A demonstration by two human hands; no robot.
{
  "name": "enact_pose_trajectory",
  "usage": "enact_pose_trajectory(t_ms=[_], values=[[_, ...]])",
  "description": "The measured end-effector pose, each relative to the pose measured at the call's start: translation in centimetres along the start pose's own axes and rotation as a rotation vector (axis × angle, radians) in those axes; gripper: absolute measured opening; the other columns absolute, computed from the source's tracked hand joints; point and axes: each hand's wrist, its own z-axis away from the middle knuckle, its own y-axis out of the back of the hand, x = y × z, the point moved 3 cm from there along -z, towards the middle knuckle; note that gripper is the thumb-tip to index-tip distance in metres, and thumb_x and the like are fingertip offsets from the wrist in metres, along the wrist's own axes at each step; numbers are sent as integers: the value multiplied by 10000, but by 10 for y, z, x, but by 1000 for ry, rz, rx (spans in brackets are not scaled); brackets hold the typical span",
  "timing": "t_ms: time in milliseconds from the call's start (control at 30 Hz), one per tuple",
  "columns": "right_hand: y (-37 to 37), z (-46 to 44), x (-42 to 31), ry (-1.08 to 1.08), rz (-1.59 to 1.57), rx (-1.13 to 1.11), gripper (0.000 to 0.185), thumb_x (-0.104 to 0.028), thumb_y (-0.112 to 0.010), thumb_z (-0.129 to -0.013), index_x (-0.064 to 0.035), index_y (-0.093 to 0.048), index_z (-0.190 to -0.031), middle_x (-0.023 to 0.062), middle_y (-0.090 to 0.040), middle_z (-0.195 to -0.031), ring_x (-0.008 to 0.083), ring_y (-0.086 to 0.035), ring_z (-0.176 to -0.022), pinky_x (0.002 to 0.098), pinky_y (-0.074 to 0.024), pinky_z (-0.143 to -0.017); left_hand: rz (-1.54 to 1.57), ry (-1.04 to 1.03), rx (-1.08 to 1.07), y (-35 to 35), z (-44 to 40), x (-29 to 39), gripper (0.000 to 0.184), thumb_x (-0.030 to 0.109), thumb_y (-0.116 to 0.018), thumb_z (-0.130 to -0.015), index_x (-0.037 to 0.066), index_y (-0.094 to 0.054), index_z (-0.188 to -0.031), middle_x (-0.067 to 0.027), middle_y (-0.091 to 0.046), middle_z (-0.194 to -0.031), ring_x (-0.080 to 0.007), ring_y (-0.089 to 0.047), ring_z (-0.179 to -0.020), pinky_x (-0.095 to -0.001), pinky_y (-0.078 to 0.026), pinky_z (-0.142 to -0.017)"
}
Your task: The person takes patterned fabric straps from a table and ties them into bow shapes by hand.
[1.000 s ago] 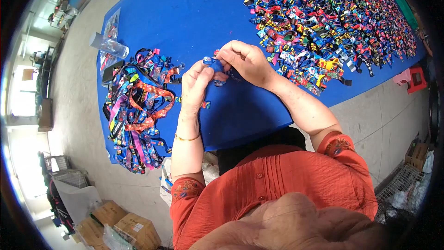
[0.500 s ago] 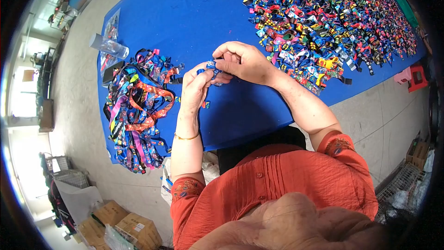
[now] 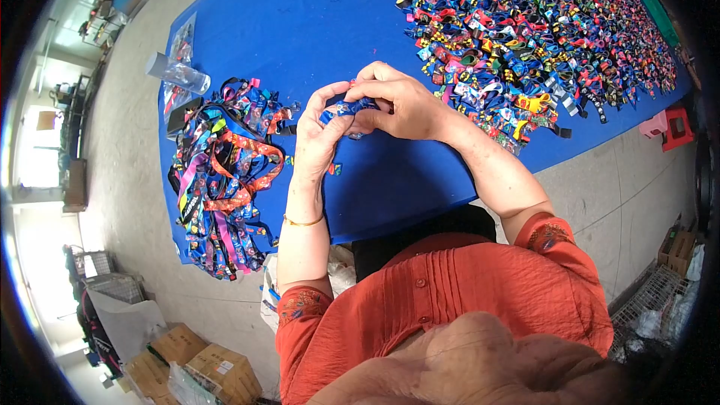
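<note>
A blue patterned strap (image 3: 346,109) is stretched between my two hands above the blue table cover (image 3: 300,22). My left hand (image 3: 318,129) pinches its left part, and my right hand (image 3: 396,105) has thumb and fingers closed on its right part. Some of the strap is hidden behind the fingers. To the left lies a heap of colourful printed straps (image 3: 225,187). On the right, many looped straps (image 3: 525,45) lie in dense rows. A small colourful piece (image 3: 334,169) rests beside my left wrist.
A clear bottle (image 3: 180,73) lies at the table's left edge, over a plastic bag, with a dark object (image 3: 180,118) just below it. Cardboard boxes (image 3: 223,372) stand on the floor at lower left. A red stool (image 3: 677,127) is beyond the right edge.
The blue strap now stretches more sideways between my hands, where it was bunched before. The fingers of my right hand have shifted their hold on it, and my left fingers have spread slightly upward.
</note>
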Motion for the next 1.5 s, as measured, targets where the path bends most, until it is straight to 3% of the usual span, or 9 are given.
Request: enact_pose_trajectory(t_ms=[100, 233, 333, 367, 500, 733, 1033, 1233, 1500], values=[[1, -1, 2, -83, -46, -9, 281, -86, -824, -809, -59, -711, -1066, 73, -618, -1110, 177, -590, -868, 311, -499, -749, 21, 6, -3, 1, 0, 1, 365, 20, -599, -962, -66, -509, -1304, -159, -674, -1065, -222, -719, -825, -348, -623, -770], [7, -6, 7, 130, 129, 232, 243, -110, -842, -793, -43, -721, -994, 69, -635, -1153, 188, -614, -1043, 305, -506, -845, 2, -101, 153, 24, -5, -10, 169, -15, -523, -957, -26, -623, -1093, -150, -661, -1151, -205, -676, -950, -324, -580, -824], [8, -5, 15, 27, 15, 245, 221, -195, -837, -795, -71, -742, -951, 76, -690, -1051, 212, -652, -944, 326, -517, -806, -803, -493, 332, 14, -2, 7, 192, -22, -537, -942, -10, -620, -1115, -126, -661, -1168, -208, -649, -1044, -326, -539, -895], [8, -5, 11, -27, -40, 238, 206, -194, -827, -813, -57, -751, -947, 62, -699, -961, 190, -658, -902, 312, -518, -772, -795, -566, 327, 7, -1, 12, 206, 0, -586, -938, 1, -620, -1142, -112, -664, -1182, -200, -628, -1093, -319, -503, -943], [0, -3, 12, -119, -101, 141, 154, -156, -760, -900, -32, -740, -988, 44, -671, -917, 129, -632, -864, 270, -498, -760, -567, -321, 264, -5, 7, 1, 266, 24, -697, -917, 1, -630, -1173, -91, -704, -1134, -125, -641, -1007, -272, -515, -889], [-9, -1, 27, -319, -337, 46, 242, -235, -640, -1016, -18, -720, -944, -86, -541, -730, 16, -472, -722, 220, -383, -613, -500, -144, 229, -3, 4, 0, 223, -2, -680, -941, -22, -657, -1162, -49, -739, -951, -70, -651, -871, -213, -514, -803], [-7, -3, 27, -292, -329, 67, 203, -240, -682, -985, -44, -710, -940, -95, -559, -752, 5, -443, -704, 211, -365, -604, -316, -45, 141, -6, 3, -2, 146, 1, -666, -948, -27, -671, -1091, -72, -746, -919, -91, -668, -835, -215, -515, -758], [-4, -4, 25, -304, -348, 100, 172, -222, -694, -975, -53, -715, -948, -80, -598, -794, 9, -470, -731, 205, -389, -631, -530, 20, 54, -6, 3, -3, 122, 51, -598, -994, -45, -654, -1046, -131, -743, -883, -161, -696, -804, -275, -542, -797], [-10, -2, 26, -399, -544, 95, 174, -214, -675, -994, -44, -701, -965, -63, -605, -801, 7, -508, -749, 193, -412, -651, -25, 243, -223, 5, 1, -10, 129, 63, -577, -994, -47, -636, -1026, -160, -738, -858, -235, -726, -768, -336, -569, -805]])
